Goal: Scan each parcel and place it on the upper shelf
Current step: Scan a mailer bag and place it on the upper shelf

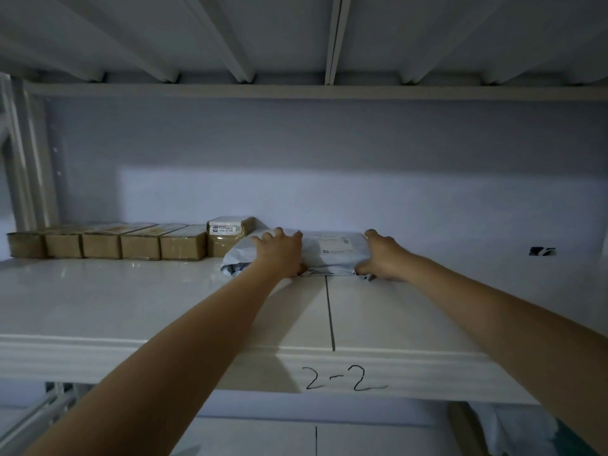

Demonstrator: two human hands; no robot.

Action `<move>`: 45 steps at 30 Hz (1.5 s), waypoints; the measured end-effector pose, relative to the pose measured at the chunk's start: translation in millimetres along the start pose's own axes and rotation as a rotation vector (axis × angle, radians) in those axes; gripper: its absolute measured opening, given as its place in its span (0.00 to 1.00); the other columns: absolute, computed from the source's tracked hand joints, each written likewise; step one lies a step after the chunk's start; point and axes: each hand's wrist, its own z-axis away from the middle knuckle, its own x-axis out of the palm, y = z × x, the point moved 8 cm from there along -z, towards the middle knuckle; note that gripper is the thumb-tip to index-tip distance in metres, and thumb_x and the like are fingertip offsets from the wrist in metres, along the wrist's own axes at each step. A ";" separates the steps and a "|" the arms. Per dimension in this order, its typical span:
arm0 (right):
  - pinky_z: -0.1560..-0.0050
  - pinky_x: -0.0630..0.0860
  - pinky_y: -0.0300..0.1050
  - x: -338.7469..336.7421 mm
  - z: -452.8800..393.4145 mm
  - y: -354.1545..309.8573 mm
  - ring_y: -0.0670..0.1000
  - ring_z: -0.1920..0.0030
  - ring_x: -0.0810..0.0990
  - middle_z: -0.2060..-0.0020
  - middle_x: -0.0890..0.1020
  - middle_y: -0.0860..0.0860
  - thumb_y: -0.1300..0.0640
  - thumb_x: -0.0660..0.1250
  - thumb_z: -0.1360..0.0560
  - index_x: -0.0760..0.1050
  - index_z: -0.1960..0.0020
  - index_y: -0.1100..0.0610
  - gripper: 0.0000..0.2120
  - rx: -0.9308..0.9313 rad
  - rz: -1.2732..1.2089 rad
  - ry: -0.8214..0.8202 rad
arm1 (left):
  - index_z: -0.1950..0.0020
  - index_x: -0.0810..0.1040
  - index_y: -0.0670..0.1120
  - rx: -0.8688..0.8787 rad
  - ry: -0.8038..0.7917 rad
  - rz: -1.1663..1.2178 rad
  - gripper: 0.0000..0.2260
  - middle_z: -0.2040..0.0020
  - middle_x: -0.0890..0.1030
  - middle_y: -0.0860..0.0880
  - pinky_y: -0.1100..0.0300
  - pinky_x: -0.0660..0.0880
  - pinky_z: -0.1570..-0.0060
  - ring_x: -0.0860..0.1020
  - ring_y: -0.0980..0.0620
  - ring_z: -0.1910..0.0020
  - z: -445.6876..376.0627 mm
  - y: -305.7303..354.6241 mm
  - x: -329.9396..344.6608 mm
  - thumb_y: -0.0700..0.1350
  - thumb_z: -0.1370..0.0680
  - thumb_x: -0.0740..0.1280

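Observation:
A grey plastic mailer parcel (pixel 329 253) with a white label lies flat at the back of the white upper shelf (pixel 131 301), against the wall. My left hand (pixel 279 253) grips its left end, fingers over the top and thumb at the front edge. My right hand (pixel 383 256) holds its right end the same way. The parcel's left end touches the nearest brown box. No scanner is in view.
A row of several brown cardboard boxes (pixel 102 245) lines the back left of the shelf, ending in a taller labelled box (pixel 227 236). The shelf's front edge bears the handwritten mark "2-2" (pixel 342 378). Another shelf's ribbed underside (pixel 296 37) hangs overhead. A lower shelf shows below.

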 end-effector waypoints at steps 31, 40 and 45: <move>0.45 0.75 0.50 -16.5 86.6 -29.3 0.62 0.40 0.78 0.36 0.77 0.59 0.46 0.65 0.22 0.64 0.26 0.54 0.28 -0.021 0.247 0.128 | 0.28 0.69 0.53 0.240 0.072 0.342 0.23 0.30 0.72 0.43 0.38 0.64 0.32 0.69 0.39 0.31 67.4 43.7 -34.1 0.56 0.22 0.62; 0.36 0.74 0.52 -66.9 216.8 30.2 0.59 0.35 0.75 0.31 0.74 0.58 0.44 0.63 0.20 0.61 0.23 0.54 0.30 0.030 0.136 0.159 | 0.28 0.70 0.50 0.357 0.081 0.642 0.23 0.30 0.73 0.45 0.46 0.69 0.33 0.71 0.45 0.32 167.2 142.9 -59.5 0.56 0.21 0.63; 0.45 0.72 0.43 -107.2 309.0 90.8 0.56 0.39 0.78 0.34 0.77 0.55 0.50 0.65 0.20 0.65 0.25 0.52 0.25 0.022 0.004 0.297 | 0.33 0.76 0.50 0.458 0.257 0.851 0.17 0.33 0.77 0.48 0.61 0.70 0.39 0.75 0.50 0.36 247.7 214.1 -92.0 0.53 0.20 0.63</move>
